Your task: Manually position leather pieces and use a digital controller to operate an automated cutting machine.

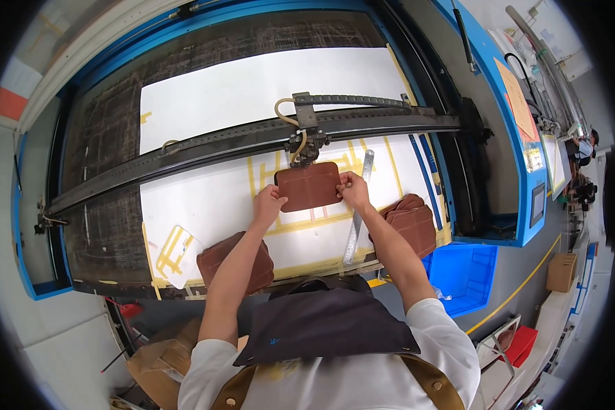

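Note:
A brown rectangular leather piece (pixel 307 186) lies level beneath the machine head (pixel 306 147), over yellow tape guides on a white sheet (pixel 229 205). My left hand (pixel 268 203) pinches its left edge, while my right hand (pixel 350 189) grips the right edge with bent fingers. A steel ruler (pixel 354 240) runs beside and partly behind my right arm. Stacks of similar brown pieces sit at lower left (pixel 234 263) and lower right (pixel 417 227), partly hidden by my forearms. A small white taped card (pixel 174 254) rests at the left.
A dark gantry beam (pixel 212 140) crosses the blue-framed cutting machine (pixel 526 219). Below right stands a blue plastic bin (pixel 465 277), with cardboard boxes at lower left (pixel 154 362) and far right (pixel 562 272). Another person (pixel 584 147) is in the distant right background.

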The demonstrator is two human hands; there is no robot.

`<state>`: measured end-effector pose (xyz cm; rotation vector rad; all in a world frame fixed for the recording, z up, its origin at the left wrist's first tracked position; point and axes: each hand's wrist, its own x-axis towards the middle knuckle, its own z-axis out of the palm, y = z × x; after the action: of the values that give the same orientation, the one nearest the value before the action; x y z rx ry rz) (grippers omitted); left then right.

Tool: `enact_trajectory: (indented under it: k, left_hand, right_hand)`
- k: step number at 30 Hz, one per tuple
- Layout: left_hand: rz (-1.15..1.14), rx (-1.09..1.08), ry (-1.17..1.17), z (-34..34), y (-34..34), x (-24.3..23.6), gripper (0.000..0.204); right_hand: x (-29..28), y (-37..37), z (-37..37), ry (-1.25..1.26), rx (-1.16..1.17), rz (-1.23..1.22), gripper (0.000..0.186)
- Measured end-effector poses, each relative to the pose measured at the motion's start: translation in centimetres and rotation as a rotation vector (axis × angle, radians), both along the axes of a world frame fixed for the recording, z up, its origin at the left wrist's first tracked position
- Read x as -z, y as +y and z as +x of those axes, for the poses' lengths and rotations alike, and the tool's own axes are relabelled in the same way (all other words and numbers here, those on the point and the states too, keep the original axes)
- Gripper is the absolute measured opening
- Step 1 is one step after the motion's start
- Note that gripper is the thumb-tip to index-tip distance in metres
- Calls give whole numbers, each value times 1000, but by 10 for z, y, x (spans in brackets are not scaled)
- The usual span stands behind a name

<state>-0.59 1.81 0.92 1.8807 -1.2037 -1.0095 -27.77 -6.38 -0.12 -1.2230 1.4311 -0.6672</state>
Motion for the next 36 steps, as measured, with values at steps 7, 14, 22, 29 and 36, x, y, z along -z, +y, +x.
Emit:
enact_trajectory:
  k: [7,14,22,29,36]
  left_hand:
    - [7,29,-68,-4,12,-5,44]
    - [109,-44,-300,-21,20,-46,43]
    - [-549,457,-757,-56,-9,-18,41]
    - [-505,523,-787,-50,-20,8,44]
    - [-462,598,-770,-40,-20,-3,54]
  right_hand:
    - [-14,12,2,144,-82,-58,38]
    - [-38,23,5,469,-110,-134,45]
    - [-24,15,46,855,-421,-778,55]
    - [-12,26,59,940,-598,-726,60]
    - [-15,24,53,984,-655,-698,62]
